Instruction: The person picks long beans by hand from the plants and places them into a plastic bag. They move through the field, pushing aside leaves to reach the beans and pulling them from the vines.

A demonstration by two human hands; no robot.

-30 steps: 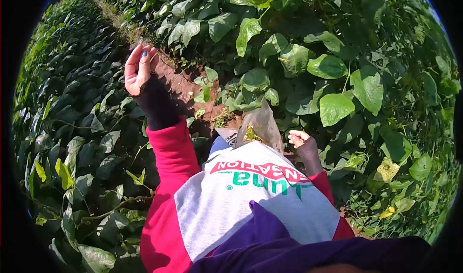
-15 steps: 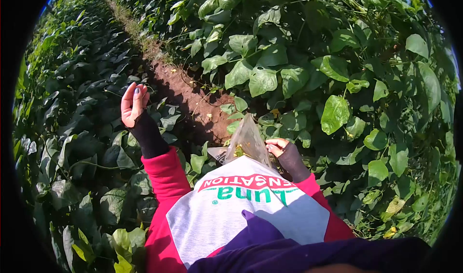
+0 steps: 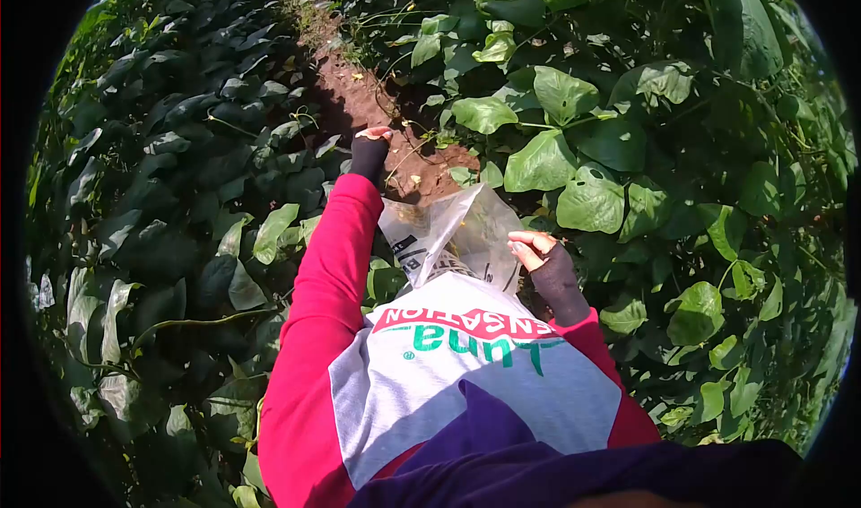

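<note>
Now the left hand [image 3: 374, 135] is farther forward and closer in than half a second ago, when it was out to the side over the leaves [image 3: 134, 194] with its fingers turned up. Its arm now stretches straight ahead, and the hand is beside the strip of bare soil [image 3: 421, 161], seen nearly edge-on with the fingers bent over. The right hand [image 3: 536, 251] matches its earlier place, by the side of the bag [image 3: 439, 225], its thumb and fingers drawn narrow at the plastic edge. At this distance I cannot tell whether either hand grips anything.

The bag is between the two hands, just ahead of the shirt [image 3: 466, 338]; it is see-through, with dark printing toward the left hand's side. It spreads wider than before, when it stood in a narrow peak, and its top edge leans away from the body. A faint yellowish patch shows through the plastic, nearer the right hand than the left. Broad green leaves crowd in beyond the right hand.
</note>
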